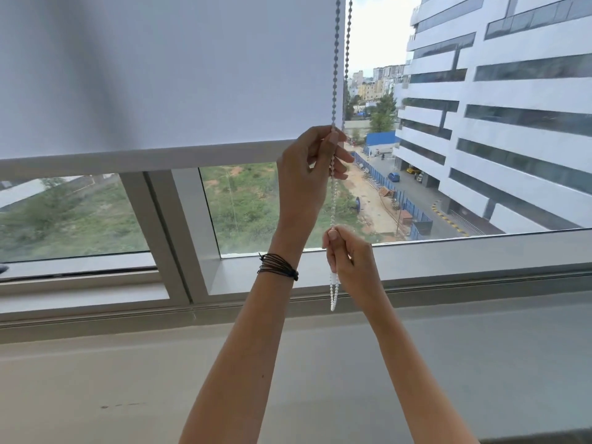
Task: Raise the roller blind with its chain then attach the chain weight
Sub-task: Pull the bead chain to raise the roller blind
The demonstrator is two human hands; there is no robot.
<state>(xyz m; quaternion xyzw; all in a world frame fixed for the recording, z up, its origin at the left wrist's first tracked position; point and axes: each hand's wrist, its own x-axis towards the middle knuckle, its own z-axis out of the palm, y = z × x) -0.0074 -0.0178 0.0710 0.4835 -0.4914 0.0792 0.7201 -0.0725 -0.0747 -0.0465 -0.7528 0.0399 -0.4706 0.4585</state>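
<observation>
A white roller blind [166, 68] covers the upper left of the window, and its bottom bar [137, 157] hangs a little above mid-height. The white bead chain [335, 59] runs down the blind's right edge as two strands. My left hand [307, 174], with black cords around its wrist, grips the chain just below the bar's right end. My right hand [349, 254] pinches the chain lower down, near the sill. The chain's loop end [333, 293] dangles below that hand. No chain weight is visible.
A grey window frame [179, 232] with an upright mullion stands left of my hands. The window sill [448, 251] and a wide pale ledge [128, 363] run below. Outside are a tall white building [496, 123], a road and green ground.
</observation>
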